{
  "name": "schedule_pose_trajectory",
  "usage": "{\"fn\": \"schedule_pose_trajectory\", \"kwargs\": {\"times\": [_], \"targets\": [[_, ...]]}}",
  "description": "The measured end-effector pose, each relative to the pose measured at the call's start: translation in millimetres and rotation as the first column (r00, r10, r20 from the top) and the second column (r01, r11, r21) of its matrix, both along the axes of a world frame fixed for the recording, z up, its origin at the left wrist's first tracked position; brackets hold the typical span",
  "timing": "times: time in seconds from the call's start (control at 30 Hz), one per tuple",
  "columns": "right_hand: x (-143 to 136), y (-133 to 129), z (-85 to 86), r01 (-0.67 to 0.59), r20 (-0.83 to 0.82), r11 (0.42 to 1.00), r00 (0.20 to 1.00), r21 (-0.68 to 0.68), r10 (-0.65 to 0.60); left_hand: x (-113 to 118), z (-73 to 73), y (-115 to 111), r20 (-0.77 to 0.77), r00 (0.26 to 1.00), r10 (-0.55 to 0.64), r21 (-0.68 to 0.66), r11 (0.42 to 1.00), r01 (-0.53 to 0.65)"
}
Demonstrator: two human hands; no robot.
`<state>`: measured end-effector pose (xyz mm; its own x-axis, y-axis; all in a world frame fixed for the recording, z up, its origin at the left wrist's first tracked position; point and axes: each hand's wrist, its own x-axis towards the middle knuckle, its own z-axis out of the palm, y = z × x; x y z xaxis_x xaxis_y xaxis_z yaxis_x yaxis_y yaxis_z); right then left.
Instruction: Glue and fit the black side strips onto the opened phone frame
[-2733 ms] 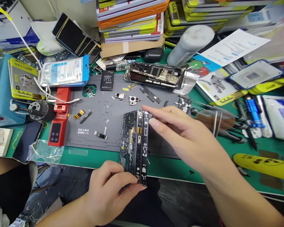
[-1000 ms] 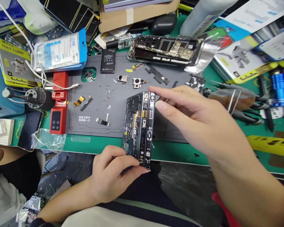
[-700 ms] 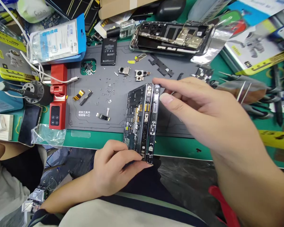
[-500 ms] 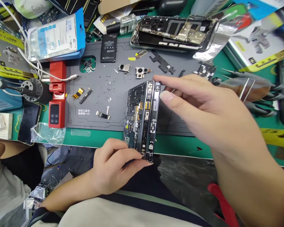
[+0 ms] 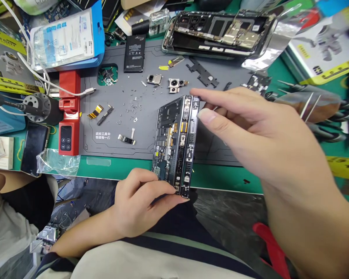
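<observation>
Both of us have hold of the opened phone (image 5: 170, 143) from where I watch: the left hand (image 5: 145, 203) pinches its near end between thumb and fingers, and the right hand (image 5: 244, 131) has thumb and forefinger closed at its far corner. It stands tilted above the near edge of the grey mat (image 5: 104, 145), a narrow gap running between its two layers. The left fingers cover its lower corner; I can't make out what the right hand's curled fingers touch, and that hand hides part of the mat. Past the left hand, loose screws (image 5: 132, 106) lie scattered, too small for me to tell apart. Beyond the right fingertips sits a camera module (image 5: 174, 85). Left of the phone, there's bare mat around a flex cable (image 5: 127, 139); right of the right hand, pliers (image 5: 325, 133) crowd the green bench (image 5: 221, 180).
</observation>
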<state>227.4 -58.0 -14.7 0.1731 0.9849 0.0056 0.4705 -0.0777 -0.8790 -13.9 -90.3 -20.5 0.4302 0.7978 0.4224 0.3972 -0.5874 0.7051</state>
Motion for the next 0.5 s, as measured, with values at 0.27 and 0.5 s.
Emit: {"fn": "schedule_pose_trajectory", "kwargs": {"times": [0.27, 0.5], "targets": [[-0.1, -0.3, 1.6, 0.004, 0.013, 1.000, 1.000, -0.009, -0.003, -0.7, 0.3, 0.2, 0.005, 1.000, 0.001, 0.000, 1.000, -0.001], [2.1, -0.3, 0.2, 0.003, 0.035, 1.000, 0.999, -0.011, -0.003, -1.3, -1.0, -0.3, -0.008, 1.000, -0.015, 0.009, 1.000, 0.015]]}}
